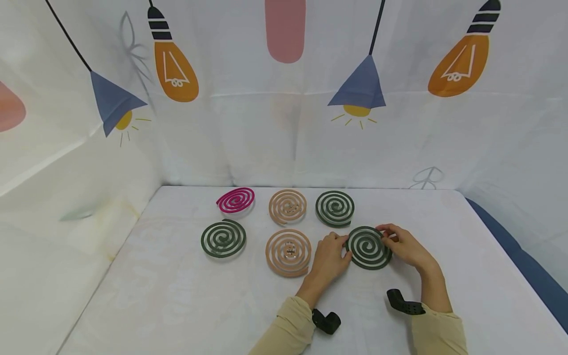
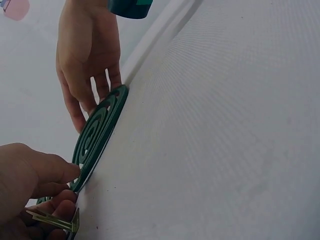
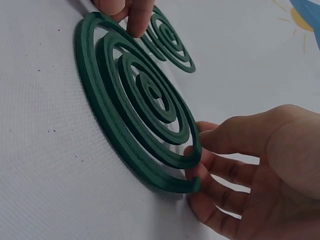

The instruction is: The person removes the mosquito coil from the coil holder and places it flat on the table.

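Open bench (image 1: pixel 475 256) lies right of the round green coil (image 1: pixel 368 245); left hand (image 1: pixel 330 255) and right hand (image 1: pixel 405 248) pinch its opposite sides, its outer end beside the right hand.

A flat white table with a finely woven surface (image 1: pixel 146 296) is enclosed by hanging white fabric (image 1: pixel 248 138) behind it and at both its sides. Above the table's far edge, a rounded pink bar (image 1: pixel 286 29) is printed; a blue conical lamp (image 1: pixel 104 93) and an orange pear-shaped bulb (image 1: pixel 176 71) are shown to its left. At the table's right edge, dark blue material (image 1: pixel 519 256) is seen.
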Motion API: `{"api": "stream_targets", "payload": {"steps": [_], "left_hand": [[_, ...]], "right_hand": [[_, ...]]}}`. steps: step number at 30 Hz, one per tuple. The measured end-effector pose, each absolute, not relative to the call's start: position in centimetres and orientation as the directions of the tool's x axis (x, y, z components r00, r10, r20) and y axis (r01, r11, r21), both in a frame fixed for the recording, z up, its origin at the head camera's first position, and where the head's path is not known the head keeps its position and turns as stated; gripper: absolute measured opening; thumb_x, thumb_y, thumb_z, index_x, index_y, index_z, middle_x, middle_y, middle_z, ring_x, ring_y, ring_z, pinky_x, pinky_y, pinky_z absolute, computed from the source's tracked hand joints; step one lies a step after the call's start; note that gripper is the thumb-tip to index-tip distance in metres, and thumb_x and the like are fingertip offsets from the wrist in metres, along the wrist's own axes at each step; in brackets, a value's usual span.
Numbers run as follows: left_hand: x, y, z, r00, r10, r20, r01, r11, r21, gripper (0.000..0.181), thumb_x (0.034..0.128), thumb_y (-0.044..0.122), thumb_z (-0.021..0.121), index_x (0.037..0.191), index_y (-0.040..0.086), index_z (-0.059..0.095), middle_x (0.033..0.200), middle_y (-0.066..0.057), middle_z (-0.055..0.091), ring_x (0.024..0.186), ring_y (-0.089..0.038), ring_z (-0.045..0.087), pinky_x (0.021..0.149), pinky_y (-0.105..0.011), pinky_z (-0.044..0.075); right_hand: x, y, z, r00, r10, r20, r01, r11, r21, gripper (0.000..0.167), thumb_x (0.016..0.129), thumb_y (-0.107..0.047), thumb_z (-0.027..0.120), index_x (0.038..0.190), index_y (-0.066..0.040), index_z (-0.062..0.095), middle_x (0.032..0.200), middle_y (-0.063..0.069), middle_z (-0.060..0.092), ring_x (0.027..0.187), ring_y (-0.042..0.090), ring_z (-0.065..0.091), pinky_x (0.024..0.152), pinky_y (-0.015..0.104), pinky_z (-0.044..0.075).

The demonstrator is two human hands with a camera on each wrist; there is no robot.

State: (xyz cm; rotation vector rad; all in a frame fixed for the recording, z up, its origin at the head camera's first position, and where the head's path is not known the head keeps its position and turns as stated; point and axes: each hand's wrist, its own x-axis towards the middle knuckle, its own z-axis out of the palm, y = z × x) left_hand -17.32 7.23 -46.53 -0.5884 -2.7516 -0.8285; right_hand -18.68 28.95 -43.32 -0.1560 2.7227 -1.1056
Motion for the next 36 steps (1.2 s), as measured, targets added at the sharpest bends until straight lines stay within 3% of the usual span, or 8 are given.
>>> {"api": "stream_targets", "payload": {"steps": [11,22,36], "left_hand": [[-17.33,7.36,-46.55,-0.901,0.313,0.301,0.427,0.769,0.475,0.034,0.0821,0.023,0.07,0.115,0.012,0.068,0.09,0.002,0.062,0.084,-0.012,0.058,0.072,-0.025,0.044],[-17.34,7.32,-46.49,-0.904,0.313,0.292,0.421,0.769,0.481,0.034,0.0827,0.023,0.069,0.115,0.012,0.068,0.091,0.002,0.062,0.085,-0.012,0.057,0.074,-0.026,0.044],[-17.52,7.0,-46.09,-0.909,0.318,0.27,0.416,0.739,0.531,0.031,0.0846,0.02,0.067,0.114,0.01,0.068,0.089,0.0,0.06,0.078,-0.011,0.054,0.066,-0.022,0.042]], "right_hand": [[-18.59,28.81,-43.38,-0.973,-0.172,-0.154,-0.022,0.732,-0.681,0.037,0.096,-0.01,0.045,0.131,0.003,0.048,0.115,0.021,0.054,0.101,0.031,0.055,0.076,0.034,0.047],[-18.49,28.56,-43.18,-0.973,-0.172,-0.154,-0.025,0.742,-0.67,0.038,0.097,-0.012,0.044,0.131,0.005,0.048,0.123,0.027,0.052,0.107,0.037,0.053,0.082,0.046,0.05],[-18.48,28.53,-43.04,-0.97,-0.169,-0.178,-0.007,0.744,-0.668,0.039,0.098,-0.014,0.044,0.131,0.005,0.048,0.126,0.029,0.05,0.112,0.042,0.051,0.086,0.05,0.048]]}}
